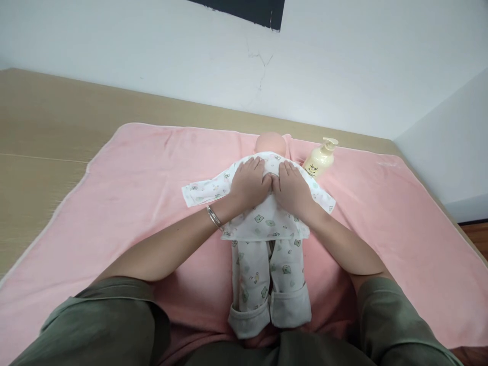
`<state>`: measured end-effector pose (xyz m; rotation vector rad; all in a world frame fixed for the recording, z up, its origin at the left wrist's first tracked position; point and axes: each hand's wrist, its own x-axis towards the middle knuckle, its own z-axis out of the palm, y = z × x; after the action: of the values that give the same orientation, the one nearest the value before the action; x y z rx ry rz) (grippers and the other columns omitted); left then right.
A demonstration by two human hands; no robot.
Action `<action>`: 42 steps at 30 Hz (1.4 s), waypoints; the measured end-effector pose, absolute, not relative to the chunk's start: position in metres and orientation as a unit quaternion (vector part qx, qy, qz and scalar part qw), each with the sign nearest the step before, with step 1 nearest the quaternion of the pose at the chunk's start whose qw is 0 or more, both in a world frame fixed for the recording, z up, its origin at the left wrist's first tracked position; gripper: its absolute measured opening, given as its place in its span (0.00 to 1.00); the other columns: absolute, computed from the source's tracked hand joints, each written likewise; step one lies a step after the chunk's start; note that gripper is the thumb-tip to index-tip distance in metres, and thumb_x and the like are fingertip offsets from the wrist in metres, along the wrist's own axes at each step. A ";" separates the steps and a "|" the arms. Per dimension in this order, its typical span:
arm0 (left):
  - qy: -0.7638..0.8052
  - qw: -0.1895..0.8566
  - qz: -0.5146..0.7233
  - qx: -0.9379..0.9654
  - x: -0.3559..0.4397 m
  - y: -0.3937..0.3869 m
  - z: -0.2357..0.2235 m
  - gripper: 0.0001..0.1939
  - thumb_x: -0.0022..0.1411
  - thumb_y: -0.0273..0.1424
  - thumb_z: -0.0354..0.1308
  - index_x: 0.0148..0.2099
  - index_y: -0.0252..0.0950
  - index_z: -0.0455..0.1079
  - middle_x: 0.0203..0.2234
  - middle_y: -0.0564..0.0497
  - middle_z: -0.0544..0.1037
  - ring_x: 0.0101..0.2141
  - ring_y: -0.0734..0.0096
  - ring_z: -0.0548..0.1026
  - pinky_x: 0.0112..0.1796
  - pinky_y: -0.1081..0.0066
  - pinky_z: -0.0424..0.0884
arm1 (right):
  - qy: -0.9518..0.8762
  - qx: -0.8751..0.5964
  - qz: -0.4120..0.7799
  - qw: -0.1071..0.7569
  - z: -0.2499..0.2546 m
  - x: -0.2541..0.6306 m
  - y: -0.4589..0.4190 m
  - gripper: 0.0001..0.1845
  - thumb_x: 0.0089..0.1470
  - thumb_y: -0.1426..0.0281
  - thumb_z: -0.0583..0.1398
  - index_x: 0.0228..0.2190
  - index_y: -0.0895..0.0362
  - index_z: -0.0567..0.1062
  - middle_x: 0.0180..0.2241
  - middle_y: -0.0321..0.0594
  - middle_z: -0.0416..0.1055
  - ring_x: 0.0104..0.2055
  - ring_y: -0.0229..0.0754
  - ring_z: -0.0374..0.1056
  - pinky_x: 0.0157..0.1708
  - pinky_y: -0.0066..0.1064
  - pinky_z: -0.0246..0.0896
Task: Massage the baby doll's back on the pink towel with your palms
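Observation:
A baby doll (271,143) lies face down or with its face hidden, its bald head toward the wall. It wears a white printed top (267,223) with both sleeves spread out, and matching trousers (254,274) with turned-up cuffs. My left hand (249,180) rests flat on the upper left of the top, a metal bangle on its wrist. Beside it my right hand (292,185) lies flat on the upper right. The thumbs meet near the middle, and the fingers point toward the doll's head. Neither hand grips anything visible.
A pink blanket (152,188) covers much of the wooden surface (46,117). To the right of the doll's head, a cream pump bottle (320,158) leans on the blanket. Behind stands a white wall (152,56) with a dark panel (251,10).

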<state>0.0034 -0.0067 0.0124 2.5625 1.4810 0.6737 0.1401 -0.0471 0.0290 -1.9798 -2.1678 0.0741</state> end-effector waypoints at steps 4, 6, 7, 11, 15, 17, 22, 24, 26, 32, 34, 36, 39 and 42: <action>0.490 0.061 0.222 0.841 0.002 0.000 0.014 0.24 0.67 0.33 0.40 0.55 0.24 0.68 0.54 0.33 0.74 0.57 0.49 0.70 0.59 0.50 0.65 | -0.751 -0.646 0.019 0.134 0.029 0.133 -0.060 0.31 0.66 0.67 0.44 0.63 0.74 0.59 0.66 0.60 0.56 0.71 0.55 0.49 0.69 0.47 0.47; 0.495 0.054 0.225 0.838 0.004 -0.008 0.013 0.26 0.69 0.33 0.39 0.59 0.22 0.65 0.58 0.31 0.70 0.61 0.47 0.66 0.61 0.48 0.62 | -0.744 -0.651 0.028 0.147 0.030 0.136 -0.055 0.30 0.65 0.69 0.43 0.62 0.71 0.62 0.65 0.57 0.59 0.70 0.52 0.52 0.68 0.46 0.50; 0.496 0.053 0.225 0.837 0.005 -0.014 0.012 0.27 0.69 0.34 0.39 0.61 0.20 0.63 0.60 0.30 0.68 0.62 0.45 0.64 0.62 0.47 0.60 | -0.738 -0.657 0.033 0.153 0.030 0.139 -0.050 0.29 0.65 0.70 0.43 0.62 0.70 0.63 0.65 0.55 0.60 0.70 0.51 0.53 0.68 0.46 0.50; 0.480 0.063 0.222 0.846 0.011 -0.037 0.010 0.28 0.69 0.33 0.41 0.65 0.21 0.59 0.65 0.32 0.61 0.67 0.46 0.57 0.65 0.47 0.55 | -0.712 -0.680 0.051 0.171 0.030 0.150 -0.030 0.28 0.64 0.71 0.43 0.59 0.68 0.67 0.63 0.54 0.63 0.67 0.52 0.57 0.67 0.46 0.52; 0.462 0.088 0.218 0.855 0.009 -0.029 0.012 0.26 0.69 0.30 0.40 0.66 0.26 0.59 0.66 0.35 0.62 0.68 0.52 0.56 0.66 0.47 0.53 | -0.717 -0.676 0.037 0.165 0.029 0.147 -0.034 0.28 0.65 0.70 0.42 0.59 0.69 0.66 0.63 0.56 0.63 0.68 0.53 0.56 0.68 0.48 0.50; 0.468 0.098 0.211 0.852 0.006 -0.017 0.014 0.26 0.69 0.30 0.39 0.65 0.24 0.60 0.65 0.34 0.63 0.66 0.52 0.59 0.65 0.47 0.54 | -0.728 -0.668 0.025 0.153 0.030 0.141 -0.046 0.29 0.65 0.70 0.42 0.61 0.71 0.63 0.64 0.57 0.62 0.69 0.53 0.54 0.68 0.48 0.50; 0.492 0.088 0.221 0.837 0.004 -0.004 0.013 0.26 0.67 0.30 0.40 0.61 0.23 0.63 0.64 0.33 0.64 0.65 0.48 0.60 0.64 0.47 0.56 | -0.760 -0.639 0.029 0.116 0.035 0.131 -0.069 0.30 0.63 0.71 0.44 0.62 0.73 0.61 0.65 0.59 0.58 0.70 0.53 0.51 0.69 0.48 0.50; 0.490 0.068 0.230 0.838 0.006 -0.011 0.010 0.27 0.68 0.30 0.40 0.62 0.20 0.61 0.63 0.30 0.64 0.65 0.46 0.60 0.64 0.47 0.56 | -0.761 -0.636 0.040 0.124 0.035 0.135 -0.062 0.30 0.64 0.72 0.43 0.62 0.73 0.62 0.65 0.58 0.58 0.70 0.52 0.52 0.69 0.47 0.49; 0.483 0.049 0.242 0.840 0.009 -0.020 0.008 0.27 0.68 0.31 0.40 0.62 0.18 0.61 0.62 0.29 0.65 0.64 0.45 0.61 0.63 0.48 0.58 | -0.757 -0.636 0.053 0.141 0.033 0.142 -0.049 0.30 0.64 0.71 0.43 0.62 0.73 0.62 0.65 0.57 0.59 0.70 0.52 0.52 0.69 0.45 0.48; 0.488 0.037 0.246 0.836 0.010 -0.028 0.011 0.27 0.68 0.31 0.42 0.63 0.23 0.62 0.63 0.34 0.66 0.64 0.46 0.63 0.62 0.50 0.61 | -0.735 -0.659 0.053 0.148 0.029 0.146 -0.033 0.30 0.65 0.69 0.42 0.62 0.73 0.61 0.65 0.59 0.58 0.70 0.55 0.52 0.69 0.51 0.45; 0.489 0.055 0.231 0.839 0.007 -0.021 0.014 0.27 0.67 0.32 0.43 0.63 0.24 0.62 0.62 0.34 0.67 0.63 0.48 0.64 0.60 0.50 0.62 | -0.740 -0.656 0.043 0.142 0.031 0.142 -0.044 0.30 0.65 0.71 0.42 0.62 0.74 0.61 0.65 0.60 0.59 0.70 0.54 0.52 0.69 0.50 0.46; 0.494 0.072 0.216 0.839 0.005 -0.015 0.017 0.28 0.66 0.33 0.43 0.63 0.25 0.62 0.62 0.36 0.67 0.62 0.49 0.65 0.59 0.50 0.63 | -0.748 -0.649 0.038 0.132 0.033 0.139 -0.055 0.30 0.64 0.71 0.42 0.61 0.75 0.61 0.64 0.61 0.60 0.69 0.54 0.54 0.69 0.48 0.49; 0.511 0.073 0.210 0.831 0.005 -0.012 0.018 0.28 0.66 0.34 0.43 0.64 0.26 0.61 0.63 0.36 0.65 0.62 0.50 0.64 0.58 0.50 0.63 | -0.758 -0.641 0.034 0.118 0.036 0.138 -0.061 0.30 0.64 0.71 0.43 0.61 0.75 0.63 0.63 0.60 0.61 0.69 0.53 0.55 0.68 0.46 0.51; 0.519 0.061 0.216 0.825 0.007 -0.016 0.017 0.28 0.67 0.34 0.43 0.65 0.25 0.60 0.63 0.35 0.66 0.62 0.49 0.64 0.58 0.51 0.62 | -0.751 -0.647 0.029 0.129 0.036 0.142 -0.052 0.29 0.64 0.71 0.43 0.60 0.72 0.65 0.62 0.57 0.64 0.68 0.51 0.57 0.67 0.45 0.53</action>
<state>0.0069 -0.0163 0.0174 2.4943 1.5701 0.6526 0.1424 -0.0524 0.0357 -1.8809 -2.1838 0.0850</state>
